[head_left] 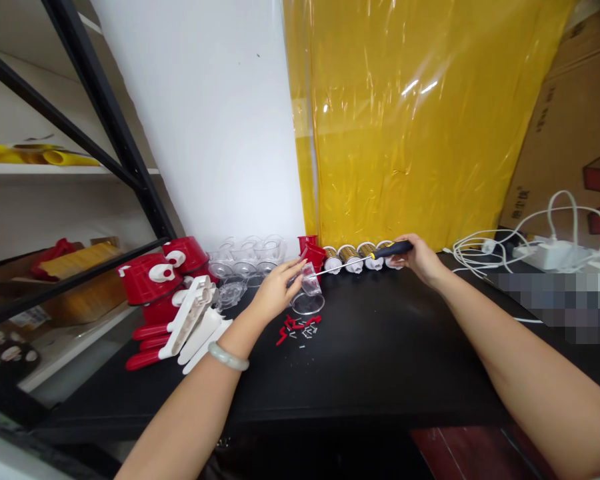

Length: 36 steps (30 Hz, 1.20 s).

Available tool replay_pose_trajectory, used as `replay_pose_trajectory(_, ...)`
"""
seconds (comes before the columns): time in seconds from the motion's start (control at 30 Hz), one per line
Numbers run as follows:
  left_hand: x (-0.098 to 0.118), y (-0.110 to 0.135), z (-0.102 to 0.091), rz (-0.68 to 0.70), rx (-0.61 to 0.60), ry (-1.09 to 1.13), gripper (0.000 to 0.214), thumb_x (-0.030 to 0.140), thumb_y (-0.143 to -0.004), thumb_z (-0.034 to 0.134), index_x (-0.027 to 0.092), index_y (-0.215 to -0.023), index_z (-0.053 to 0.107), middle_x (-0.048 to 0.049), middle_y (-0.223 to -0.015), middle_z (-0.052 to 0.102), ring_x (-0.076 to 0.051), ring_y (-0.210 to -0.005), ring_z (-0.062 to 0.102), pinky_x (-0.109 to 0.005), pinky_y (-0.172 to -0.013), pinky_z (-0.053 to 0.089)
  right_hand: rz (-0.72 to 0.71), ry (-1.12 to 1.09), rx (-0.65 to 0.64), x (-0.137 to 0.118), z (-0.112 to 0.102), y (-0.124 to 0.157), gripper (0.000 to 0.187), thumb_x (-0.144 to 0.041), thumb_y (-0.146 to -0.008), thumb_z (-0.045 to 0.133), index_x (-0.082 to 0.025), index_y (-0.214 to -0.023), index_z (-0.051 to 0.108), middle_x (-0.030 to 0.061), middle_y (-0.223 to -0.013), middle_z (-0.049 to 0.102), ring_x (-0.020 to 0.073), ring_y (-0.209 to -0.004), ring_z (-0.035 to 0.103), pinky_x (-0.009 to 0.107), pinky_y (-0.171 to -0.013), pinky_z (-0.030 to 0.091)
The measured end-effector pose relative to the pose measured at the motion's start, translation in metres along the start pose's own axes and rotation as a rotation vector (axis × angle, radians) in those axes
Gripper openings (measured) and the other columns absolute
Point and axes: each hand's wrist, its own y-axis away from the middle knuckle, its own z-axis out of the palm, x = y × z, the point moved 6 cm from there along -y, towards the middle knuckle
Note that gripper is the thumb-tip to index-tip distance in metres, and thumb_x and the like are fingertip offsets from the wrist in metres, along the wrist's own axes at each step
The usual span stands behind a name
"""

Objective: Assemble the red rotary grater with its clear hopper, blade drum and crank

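Observation:
My right hand (416,257) is closed around the dark handle of a screwdriver (393,249), whose long thin shaft points left. Its tip reaches a clear plastic part (311,280) beside my left hand. Fingers of my left hand (279,288) are bent round that clear part, steadying it above the black table. Directly below stands a clear round rim (309,304); whether it belongs to the same part, I cannot tell. Small red pieces (293,325) and several loose screws (309,330) lie in front. Red cups (314,257) stand just behind my left hand.
Several grater drums (351,259) with white ends line the back. Clear plastic hoppers (247,253) stand at the back left, beside red housings (150,279) and white handles with red grips (193,320). White cables and adapters (545,253) lie at the right. A black shelf frame (110,113) rises left.

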Motion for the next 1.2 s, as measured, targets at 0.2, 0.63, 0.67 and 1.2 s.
replay_pose_trajectory(0.2, 0.000, 0.000, 0.000, 0.006, 0.002, 0.001, 0.041, 0.032, -0.096, 0.043, 0.021, -0.134, 0.053, -0.0088, -0.135, 0.057, -0.022, -0.124, 0.054, -0.042, -0.108, 0.042, -0.040, -0.046, -0.002, -0.002, 0.000, -0.001, 0.026, -0.047, -0.080, 0.059, -0.025, -0.082, 0.046, -0.0048, -0.055, 0.059, 0.0134, -0.040, 0.055, 0.026, -0.043, 0.044)
replay_pose_trajectory(0.63, -0.003, 0.001, 0.002, 0.008, 0.000, -0.005, 0.042, 0.033, -0.096, 0.043, 0.021, -0.134, 0.053, -0.0092, -0.136, 0.056, -0.023, -0.124, 0.053, -0.043, -0.107, 0.042, -0.058, 0.065, -0.033, -0.002, 0.002, 0.001, 0.036, -0.057, -0.077, 0.061, -0.023, -0.081, 0.049, -0.0018, -0.054, 0.061, 0.0145, -0.044, 0.058, 0.026, -0.045, 0.044)
replay_pose_trajectory(0.67, -0.003, 0.001, 0.002, 0.008, 0.002, -0.006, 0.041, 0.033, -0.096, 0.043, 0.022, -0.134, 0.053, -0.0091, -0.136, 0.056, -0.023, -0.124, 0.053, -0.043, -0.107, 0.042, -0.067, 0.135, -0.021, -0.002, 0.000, 0.001, 0.039, -0.060, -0.078, 0.058, -0.022, -0.076, 0.049, -0.0021, -0.047, 0.057, 0.0135, -0.038, 0.053, 0.025, -0.042, 0.041)
replay_pose_trajectory(1.2, -0.002, 0.001, 0.002, 0.005, 0.005, -0.001, 0.041, 0.033, -0.096, 0.043, 0.021, -0.134, 0.054, -0.0089, -0.134, 0.057, -0.022, -0.124, 0.054, -0.041, -0.108, 0.042, -0.134, 0.234, 0.057, -0.002, -0.008, 0.000, 0.045, -0.062, -0.088, 0.037, -0.023, -0.067, 0.047, -0.0028, -0.039, 0.046, 0.0145, -0.032, 0.045, 0.028, -0.038, 0.037)
